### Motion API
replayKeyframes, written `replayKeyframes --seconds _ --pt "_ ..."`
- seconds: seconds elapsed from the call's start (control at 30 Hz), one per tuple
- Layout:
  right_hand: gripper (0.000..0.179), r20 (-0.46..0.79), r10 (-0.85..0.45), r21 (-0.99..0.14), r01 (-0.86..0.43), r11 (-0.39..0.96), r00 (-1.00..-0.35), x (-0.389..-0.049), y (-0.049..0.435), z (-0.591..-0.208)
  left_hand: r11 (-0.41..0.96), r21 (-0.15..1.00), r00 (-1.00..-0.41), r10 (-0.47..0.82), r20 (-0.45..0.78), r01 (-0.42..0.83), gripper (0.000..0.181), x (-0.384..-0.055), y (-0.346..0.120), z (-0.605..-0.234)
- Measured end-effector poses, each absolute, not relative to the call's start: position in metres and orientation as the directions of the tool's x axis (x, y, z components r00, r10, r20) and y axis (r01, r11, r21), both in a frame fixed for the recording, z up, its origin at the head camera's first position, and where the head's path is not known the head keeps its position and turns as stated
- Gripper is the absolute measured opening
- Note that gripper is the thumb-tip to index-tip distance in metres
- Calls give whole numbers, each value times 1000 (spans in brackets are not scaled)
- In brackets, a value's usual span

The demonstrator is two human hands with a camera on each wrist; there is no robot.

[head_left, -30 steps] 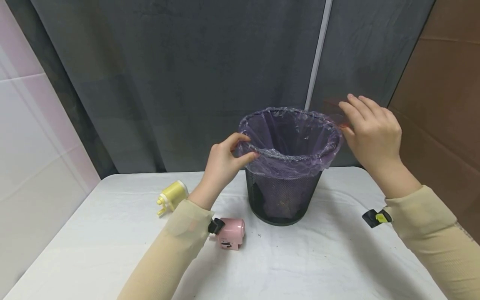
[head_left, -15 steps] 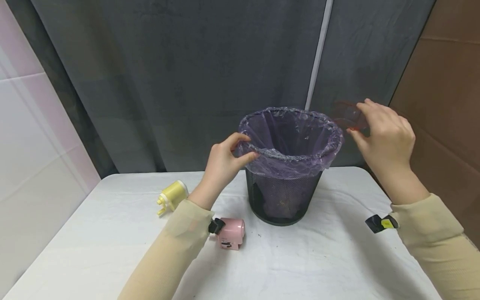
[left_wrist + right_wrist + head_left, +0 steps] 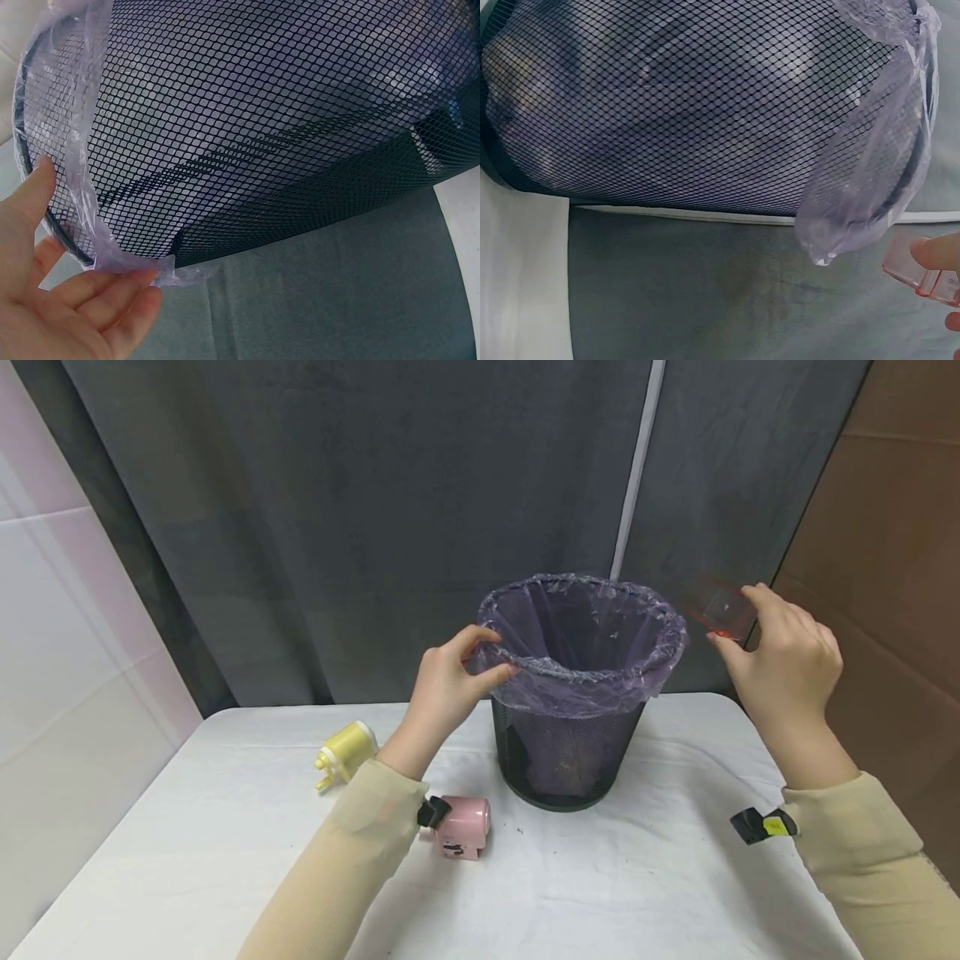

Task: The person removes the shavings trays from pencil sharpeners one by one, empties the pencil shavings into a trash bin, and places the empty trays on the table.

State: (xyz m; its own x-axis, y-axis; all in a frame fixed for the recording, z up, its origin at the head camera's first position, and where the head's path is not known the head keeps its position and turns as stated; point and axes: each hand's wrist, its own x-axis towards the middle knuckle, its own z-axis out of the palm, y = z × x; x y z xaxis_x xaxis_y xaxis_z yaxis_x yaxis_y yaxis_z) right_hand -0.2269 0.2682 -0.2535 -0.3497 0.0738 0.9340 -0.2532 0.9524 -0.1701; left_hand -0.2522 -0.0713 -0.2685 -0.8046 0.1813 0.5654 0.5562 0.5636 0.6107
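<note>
A black mesh wastebasket (image 3: 517, 756) stands upright on the white table, lined with a translucent purple bag (image 3: 585, 693) folded over its rim. My left hand (image 3: 442, 681) holds the near-left rim, thumb on one side and fingers on the other, as the left wrist view also shows. To the right of the basket and apart from it, my right hand (image 3: 795, 660) pinches a small clear plastic box (image 3: 727, 607) with reddish edges between thumb and fingers. The right wrist view shows this box at its right edge, below the bag's overhang, partly cut off by the frame.
A yellow cylinder (image 3: 349, 749) with a crank-like piece lies at the left. A pink, glossy device (image 3: 467, 825) lies near my left sleeve. Dark crumbs dot the white tablecloth (image 3: 600, 893). A grey curtain (image 3: 375, 510) hangs behind, with a brown panel (image 3: 892, 568) at the right.
My right hand has moved from beside the basket's right rim outward to the right and lower, carrying the clear box. The left hand and basket have stayed still.
</note>
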Motion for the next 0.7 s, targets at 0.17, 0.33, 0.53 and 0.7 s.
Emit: replayKeyframes --seconds 0.17,0.33,0.53,0.7 --pt "56 924 113 -207 -229 951 -367 -223 272 -261 560 608 -800 184 571 563 38 -252 -71 -268" --pt "55 912 139 -231 -204 951 -385 -219 276 -269 561 605 -798 181 575 564 38 -252 -71 -268" --pt "54 877 203 -297 -159 941 -436 -216 280 -282 563 607 -799 178 574 562 38 -252 -71 -268" --pt "55 842 267 -356 -110 928 -469 -214 282 -293 565 608 -802 178 570 557 38 -251 -71 -268"
